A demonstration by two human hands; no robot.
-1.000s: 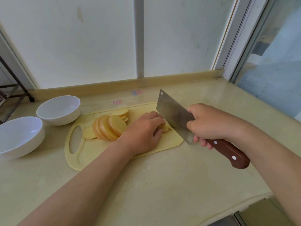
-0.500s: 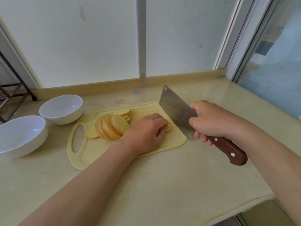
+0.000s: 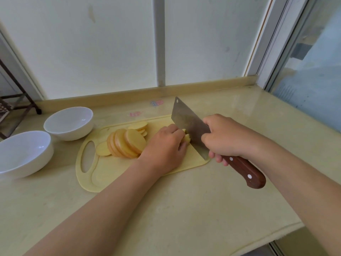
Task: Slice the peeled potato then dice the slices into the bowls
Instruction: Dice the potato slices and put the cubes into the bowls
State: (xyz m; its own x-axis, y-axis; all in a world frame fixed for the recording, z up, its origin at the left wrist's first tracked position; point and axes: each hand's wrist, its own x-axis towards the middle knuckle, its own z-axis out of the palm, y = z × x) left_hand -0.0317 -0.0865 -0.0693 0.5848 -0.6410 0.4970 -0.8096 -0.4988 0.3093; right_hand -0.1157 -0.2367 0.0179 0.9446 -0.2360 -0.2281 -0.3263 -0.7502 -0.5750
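A pale yellow cutting board (image 3: pixel 103 174) lies on the counter. On it a leaning row of round potato slices (image 3: pixel 127 143) stands left of my left hand (image 3: pixel 164 146), with more flat slices (image 3: pixel 139 126) behind. My left hand's curled fingers hold down a small stack of slices (image 3: pixel 186 138), mostly hidden under them. My right hand (image 3: pixel 223 135) grips a cleaver (image 3: pixel 188 124) by its brown wooden handle (image 3: pixel 243 169). The blade stands edge-down on the board, right against the held slices.
Two empty white bowls stand left of the board, one (image 3: pixel 69 122) farther back and one (image 3: pixel 24 153) nearer at the frame's left edge. A beige counter (image 3: pixel 184 209) ends at its front edge low right. A wall and window frame close the back and right.
The cleaver has come down from above the board onto the slices under my left fingers. My left hand has stayed in place on them.
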